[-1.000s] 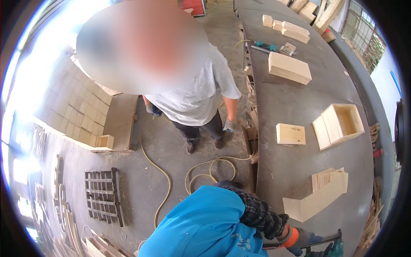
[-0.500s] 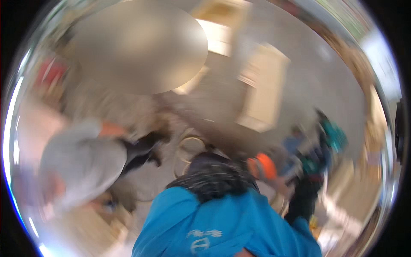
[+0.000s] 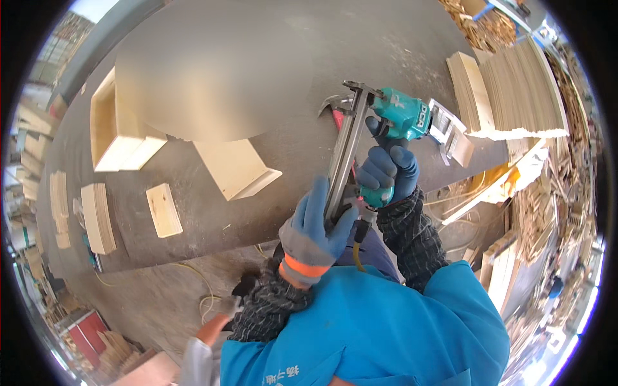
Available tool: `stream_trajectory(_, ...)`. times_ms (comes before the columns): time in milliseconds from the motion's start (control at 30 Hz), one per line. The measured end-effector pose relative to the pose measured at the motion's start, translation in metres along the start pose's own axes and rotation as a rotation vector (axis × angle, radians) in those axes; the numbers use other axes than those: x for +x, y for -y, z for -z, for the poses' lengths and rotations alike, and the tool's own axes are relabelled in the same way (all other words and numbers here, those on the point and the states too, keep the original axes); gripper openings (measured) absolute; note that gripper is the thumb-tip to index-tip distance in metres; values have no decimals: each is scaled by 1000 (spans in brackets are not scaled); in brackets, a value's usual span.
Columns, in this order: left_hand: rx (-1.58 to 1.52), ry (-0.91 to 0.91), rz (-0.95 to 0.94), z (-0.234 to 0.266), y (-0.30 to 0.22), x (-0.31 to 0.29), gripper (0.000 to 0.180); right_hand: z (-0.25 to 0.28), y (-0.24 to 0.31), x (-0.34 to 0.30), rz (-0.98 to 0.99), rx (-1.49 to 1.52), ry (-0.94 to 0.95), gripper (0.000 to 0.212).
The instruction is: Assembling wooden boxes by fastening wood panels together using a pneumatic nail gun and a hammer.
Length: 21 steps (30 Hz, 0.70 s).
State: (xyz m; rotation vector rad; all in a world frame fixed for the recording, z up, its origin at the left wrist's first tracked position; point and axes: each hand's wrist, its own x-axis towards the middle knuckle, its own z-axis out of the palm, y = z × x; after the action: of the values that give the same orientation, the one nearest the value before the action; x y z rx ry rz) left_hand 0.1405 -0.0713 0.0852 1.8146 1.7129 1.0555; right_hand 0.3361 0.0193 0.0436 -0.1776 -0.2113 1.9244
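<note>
The right hand (image 3: 393, 170) curls closed round the handle of a green nail gun (image 3: 402, 110), above the near side of a dark table (image 3: 412, 51); the left hand (image 3: 312, 228), half open, takes its magazine (image 3: 348, 145) between thumb and fingers — tool handling, I'd judge, and the next move calls for steadiness. Around lie a hammer (image 3: 333, 101), an open wooden box (image 3: 119, 132), stacked boards (image 3: 523, 90) — and below, bare grey floor (image 3: 145, 293).

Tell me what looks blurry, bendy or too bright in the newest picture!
Head view: a smooth oval blur covers part of the workbench; head view: the nail gun, left hand and right hand look fairly clear; head view: long edges bend towards the round, black-cornered rim; head view: glare turns patches white at lower right.
</note>
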Motion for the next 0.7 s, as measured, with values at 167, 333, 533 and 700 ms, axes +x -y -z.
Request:
stream_trajectory(167, -247, 114, -46, 13, -4, -14, 63, 20, 4, -7, 29, 210, 98, 62)
stream_trajectory(333, -373, 120, -70, 2, 3, -17, 57, 21, 10, -6, 38, 195, 178, 62)
stream_trajectory(533, -425, 48, -160, -14, -1, 8, 54, 34, 14, -17, -12, 219, 140, 52)
stream_trajectory(700, -555, -135, -430, -65, 13, 37, 26, 63, 14, -23, -111, 229, -49, 33)
